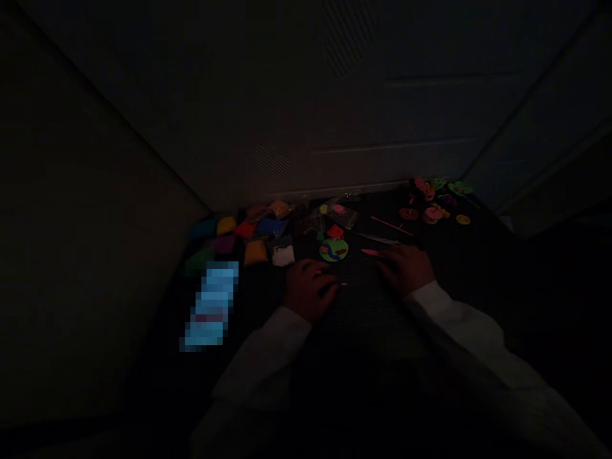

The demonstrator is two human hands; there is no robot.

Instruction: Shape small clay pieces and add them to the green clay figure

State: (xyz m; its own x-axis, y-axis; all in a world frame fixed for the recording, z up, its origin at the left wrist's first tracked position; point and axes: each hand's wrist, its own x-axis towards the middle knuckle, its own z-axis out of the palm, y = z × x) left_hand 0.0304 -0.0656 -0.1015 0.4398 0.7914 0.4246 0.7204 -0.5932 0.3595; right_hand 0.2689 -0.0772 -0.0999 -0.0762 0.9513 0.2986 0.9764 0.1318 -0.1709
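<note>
The scene is very dark. My left hand [310, 292] rests low over the dark table, its fingers bent and apart. A tiny pink piece [343, 284] lies just beyond its fingertips. My right hand [407, 268] has its fingers closed on a pink plastic modelling knife [370, 252], whose blade points left; the handle is hidden under the hand. Between and beyond the hands lies a round green clay disc [329, 256] with blue, red and pink bits on it. A red clay cap shape [335, 231] stands at its far edge.
Bags of coloured clay [255, 252] fill the far left. Scissors [382, 240] and a thin pink stick [389, 224] lie beyond my right hand. Small clay figures [433, 215] stand at the far right. A lit, pixelated phone-like screen [213, 303] is at the left. Behind rises a wall-like panel [296, 127].
</note>
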